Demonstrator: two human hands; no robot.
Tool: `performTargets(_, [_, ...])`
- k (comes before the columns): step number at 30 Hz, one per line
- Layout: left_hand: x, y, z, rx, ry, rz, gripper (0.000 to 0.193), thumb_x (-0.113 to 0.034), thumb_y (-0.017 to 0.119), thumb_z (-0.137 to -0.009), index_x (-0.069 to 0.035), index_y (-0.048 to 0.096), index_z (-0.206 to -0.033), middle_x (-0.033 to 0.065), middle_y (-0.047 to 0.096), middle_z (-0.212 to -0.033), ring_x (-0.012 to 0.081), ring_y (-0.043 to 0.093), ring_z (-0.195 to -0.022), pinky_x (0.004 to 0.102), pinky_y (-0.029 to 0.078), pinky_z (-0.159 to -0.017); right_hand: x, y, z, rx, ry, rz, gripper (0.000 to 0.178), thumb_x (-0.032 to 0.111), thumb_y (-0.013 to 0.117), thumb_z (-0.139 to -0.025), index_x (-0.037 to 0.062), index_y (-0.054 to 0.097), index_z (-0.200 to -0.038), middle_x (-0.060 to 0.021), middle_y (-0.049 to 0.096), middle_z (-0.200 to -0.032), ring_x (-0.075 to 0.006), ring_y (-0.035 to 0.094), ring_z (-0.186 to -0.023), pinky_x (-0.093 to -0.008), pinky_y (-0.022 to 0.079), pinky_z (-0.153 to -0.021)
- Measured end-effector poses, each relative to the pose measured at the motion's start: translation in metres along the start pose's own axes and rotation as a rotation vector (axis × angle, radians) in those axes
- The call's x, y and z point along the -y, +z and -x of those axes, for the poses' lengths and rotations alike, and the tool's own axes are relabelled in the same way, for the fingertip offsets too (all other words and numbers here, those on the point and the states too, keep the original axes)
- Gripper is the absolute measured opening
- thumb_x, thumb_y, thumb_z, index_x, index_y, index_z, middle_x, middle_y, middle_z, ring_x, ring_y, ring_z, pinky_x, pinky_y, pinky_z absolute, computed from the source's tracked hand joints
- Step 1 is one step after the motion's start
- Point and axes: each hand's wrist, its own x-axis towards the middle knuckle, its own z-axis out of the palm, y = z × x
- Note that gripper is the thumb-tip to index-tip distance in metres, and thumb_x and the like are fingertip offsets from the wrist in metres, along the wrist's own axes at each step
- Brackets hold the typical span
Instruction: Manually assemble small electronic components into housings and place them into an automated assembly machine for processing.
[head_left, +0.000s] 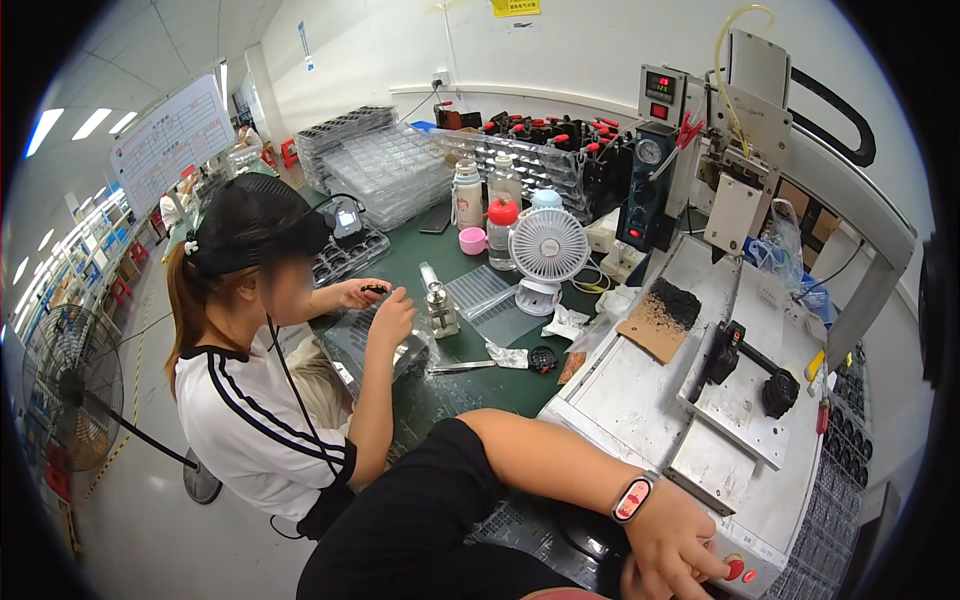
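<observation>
From the lower edge, my left arm reaches across to the front of a white bench-top press machine (610, 410). My left hand (672, 540), below a wrist band with a lit screen (632, 498), has its fingers apart, one fingertip at or beside a round red button (735, 568). Nothing shows in its grip. A patch of skin just below it is cut off by the frame; whether that is my right hand I cannot tell. On the machine's metal fixture plate (740, 425) sit a black clamp-like block (722, 352) and a round black piece (780, 392).
The press head (735, 210) hangs above a brown board with black residue (660, 320). At my left, a seated person (260, 400) handles a small dark part over the green table (510, 390). A small white fan (549, 250), bottles and stacked clear trays (380, 165) stand beyond.
</observation>
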Motion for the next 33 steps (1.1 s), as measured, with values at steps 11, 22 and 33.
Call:
performTargets(11, [-0.038,0.023,0.017,0.114,-0.062,-0.068,0.024,-0.022,0.053,-0.080,-0.009,0.063,-0.097,0.0106,0.058,-0.075,0.0266,0.057,-0.067,0.0386,0.043,-0.057,0.022,0.015,0.002,-0.035,-0.163,0.015,0.027,0.018,0.070,-0.076,0.0008,0.068,-0.097,-0.0122,0.068,-0.093,-0.0302,0.063,-0.085,-0.0490,0.047,-0.078])
performTargets(22, [-0.047,0.054,0.025,0.184,-0.173,-0.148,0.025,-0.023,0.052,-0.079,-0.009,0.065,-0.095,0.0143,0.060,-0.082,0.0299,0.058,-0.074,0.0411,0.045,-0.063,0.028,-0.022,-0.040,0.649,0.315,-0.824,0.030,0.026,0.068,-0.080,0.0023,0.068,-0.098,-0.0118,0.067,-0.099,-0.0297,0.062,-0.091,-0.0467,0.046,-0.086])
performTargets(33, [-0.070,0.045,0.000,0.135,-0.220,-0.354,0.026,-0.023,0.052,-0.079,-0.008,0.067,-0.093,0.0181,0.061,-0.089,0.0332,0.059,-0.081,0.0436,0.047,-0.070,0.021,0.063,0.006,-0.226,0.060,-0.475,0.035,0.028,0.068,-0.080,0.0022,0.066,-0.103,-0.0100,0.066,-0.105,-0.0266,0.060,-0.098,-0.0443,0.042,-0.093])
